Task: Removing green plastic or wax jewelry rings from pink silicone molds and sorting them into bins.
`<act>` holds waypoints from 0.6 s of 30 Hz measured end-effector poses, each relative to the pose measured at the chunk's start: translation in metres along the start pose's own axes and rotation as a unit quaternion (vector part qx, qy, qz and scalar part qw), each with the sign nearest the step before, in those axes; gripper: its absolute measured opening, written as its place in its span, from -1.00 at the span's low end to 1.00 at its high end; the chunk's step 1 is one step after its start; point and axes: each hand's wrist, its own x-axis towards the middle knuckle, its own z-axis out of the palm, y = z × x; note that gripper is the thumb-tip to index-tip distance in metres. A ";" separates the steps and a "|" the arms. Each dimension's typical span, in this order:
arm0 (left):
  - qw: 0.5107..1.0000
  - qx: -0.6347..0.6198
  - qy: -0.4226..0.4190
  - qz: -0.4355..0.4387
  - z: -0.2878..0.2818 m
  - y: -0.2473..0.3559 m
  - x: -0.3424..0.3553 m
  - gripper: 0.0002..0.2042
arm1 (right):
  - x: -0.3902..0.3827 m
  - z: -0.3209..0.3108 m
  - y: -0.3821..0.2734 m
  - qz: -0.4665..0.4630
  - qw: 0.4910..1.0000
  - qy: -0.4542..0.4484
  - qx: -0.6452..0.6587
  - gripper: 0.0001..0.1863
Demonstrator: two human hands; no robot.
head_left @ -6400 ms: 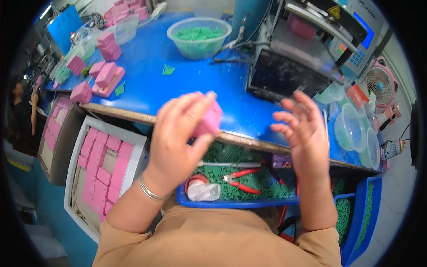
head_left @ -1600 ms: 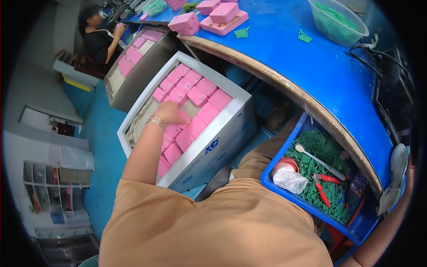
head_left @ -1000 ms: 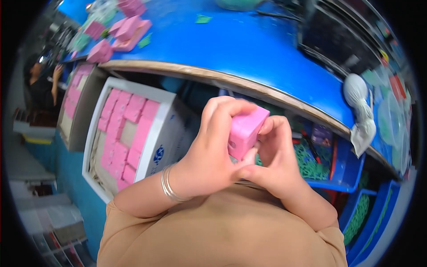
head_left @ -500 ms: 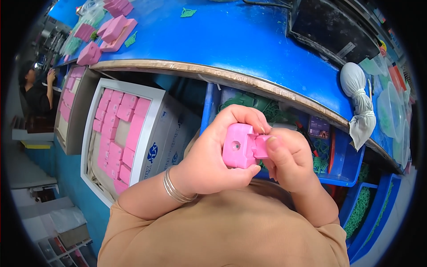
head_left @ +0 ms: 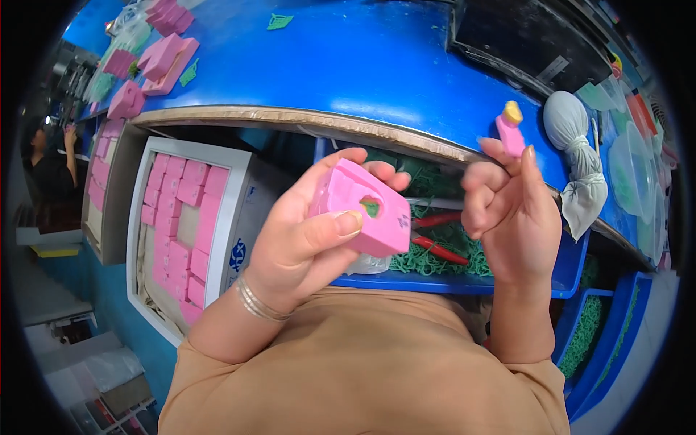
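My left hand [head_left: 286,235] is closed around a pink block [head_left: 388,230], thumb pressed on its top face. The block is tilted and has a rounded hole through which green shows; a few dark marks sit at its right end. To the right, raised near the bench edge, my right hand [head_left: 520,228] pinches a small pink piece [head_left: 510,138] between thumb and forefinger. A yellow tip [head_left: 513,112] tops that piece. The two hands are well apart.
Below the hands, a blue tray [head_left: 573,272] holds green netting strands and red-handled pliers [head_left: 442,250]. A white box [head_left: 243,163] of pink blocks stands left. On the blue bench [head_left: 348,65] are more pink blocks [head_left: 159,58] and a tied white cloth bundle [head_left: 569,127]. A person [head_left: 51,167] is far left.
My hands have moved apart: the right went up and right with the small pink piece, now off the block. My left hand has shifted left and turned the block, showing its hole.
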 end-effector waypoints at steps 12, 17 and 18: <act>0.913 0.378 -0.029 0.147 0.013 -0.001 -0.007 -0.18 | -0.019 0.013 0.021 0.155 0.982 -0.100 0.032 -0.42; 0.970 0.237 -0.027 0.052 0.011 -0.004 -0.006 -0.02 | -0.019 0.001 0.014 0.057 0.947 -0.177 -0.263 -0.50; 0.982 0.187 -0.029 0.015 0.008 -0.006 -0.007 0.02 | -0.025 0.009 0.002 0.097 0.944 -0.151 -0.276 -0.67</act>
